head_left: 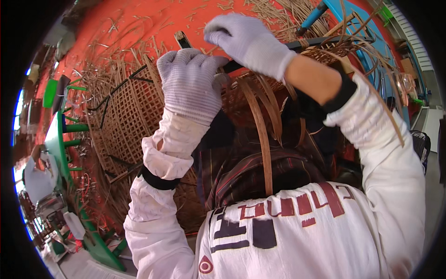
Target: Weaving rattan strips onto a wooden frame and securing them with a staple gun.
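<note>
My left hand (189,83), in a pale striped knit glove, is closed over the dark bar (228,68) of a frame along the edge of a woven cane piece. A short piece with a dark, light-edged end (182,40) sticks up just beyond its knuckles. My right hand (246,44), gloved alike, is raised just right of the left hand, fingers curled inward; what they hold, if anything, is hidden. The open-lattice weave (125,109) spreads left of my left hand. Below my hands, flat brown cane strips (257,121) hang toward my lap.
Cane scraps litter the red floor (153,23). A green stool or table (58,135) stands at left, with another person's sleeve (39,179) beyond it. Blue furniture (344,18) is at the upper right, where loose long strips (371,46) stick out near my right arm.
</note>
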The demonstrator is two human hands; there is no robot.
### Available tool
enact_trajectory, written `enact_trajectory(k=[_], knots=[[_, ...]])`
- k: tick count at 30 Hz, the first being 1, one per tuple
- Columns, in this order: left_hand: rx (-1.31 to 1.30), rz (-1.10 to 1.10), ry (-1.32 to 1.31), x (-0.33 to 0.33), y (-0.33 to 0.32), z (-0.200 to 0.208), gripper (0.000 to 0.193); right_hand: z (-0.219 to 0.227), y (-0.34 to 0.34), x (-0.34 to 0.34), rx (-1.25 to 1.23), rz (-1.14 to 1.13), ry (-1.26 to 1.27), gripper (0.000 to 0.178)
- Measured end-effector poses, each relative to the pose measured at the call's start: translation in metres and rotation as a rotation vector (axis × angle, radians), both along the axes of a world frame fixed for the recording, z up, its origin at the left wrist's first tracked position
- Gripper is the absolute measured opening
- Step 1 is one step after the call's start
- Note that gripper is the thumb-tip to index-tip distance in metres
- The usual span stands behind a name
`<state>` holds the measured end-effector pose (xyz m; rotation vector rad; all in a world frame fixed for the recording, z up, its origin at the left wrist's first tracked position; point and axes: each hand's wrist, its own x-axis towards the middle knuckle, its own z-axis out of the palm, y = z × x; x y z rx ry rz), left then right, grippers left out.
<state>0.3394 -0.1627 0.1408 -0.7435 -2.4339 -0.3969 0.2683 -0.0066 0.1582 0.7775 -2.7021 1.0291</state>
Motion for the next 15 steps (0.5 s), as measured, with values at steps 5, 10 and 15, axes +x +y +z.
enact_trajectory(k=[5, 10, 15], knots=[[0.042, -0.034, -0.075, -0.003, -0.003, -0.002, 0.027, 0.003, 0.027, 0.066, -0.262, 0.164, 0.429, 0.015], [0.040, -0.048, -0.139, -0.007, 0.000, -0.003, 0.031, -0.030, 0.036, 0.090, -0.112, 0.121, 0.348, 0.015], [-0.001, -0.073, -0.183, -0.006, 0.002, 0.002, 0.031, -0.050, 0.030, 0.095, -0.309, -0.072, 0.151, 0.015]])
